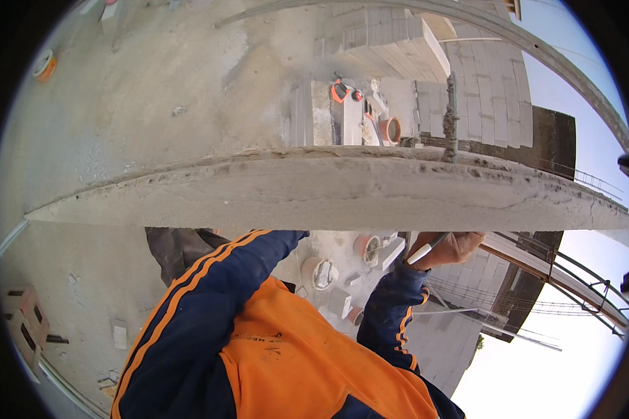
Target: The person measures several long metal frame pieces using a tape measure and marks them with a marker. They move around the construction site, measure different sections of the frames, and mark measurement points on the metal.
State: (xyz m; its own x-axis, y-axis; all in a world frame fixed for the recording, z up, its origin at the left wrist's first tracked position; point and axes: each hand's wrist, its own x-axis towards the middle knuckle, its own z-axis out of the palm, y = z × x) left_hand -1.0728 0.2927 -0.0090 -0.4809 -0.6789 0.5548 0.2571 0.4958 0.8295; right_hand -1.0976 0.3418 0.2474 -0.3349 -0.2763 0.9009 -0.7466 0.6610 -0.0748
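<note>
A long pale concrete beam runs across the whole view in front of me, its upper edge rough and chipped. Just under its lower edge, right of the middle, is my right hand. Its fingers are curled around a slim pen-like tool with a white end and a dark shaft; the exact kind is unclear. The beam hides part of that hand. My left arm, in a navy sleeve with orange stripes, reaches up to the beam's lower edge, and the left hand is hidden behind it.
Past the beam stand an orange bucket, red-handled tools and stacked grey blocks. A mortar-crusted rod rises there. Below the beam are buckets, loose blocks, rebar and a hollow brick.
</note>
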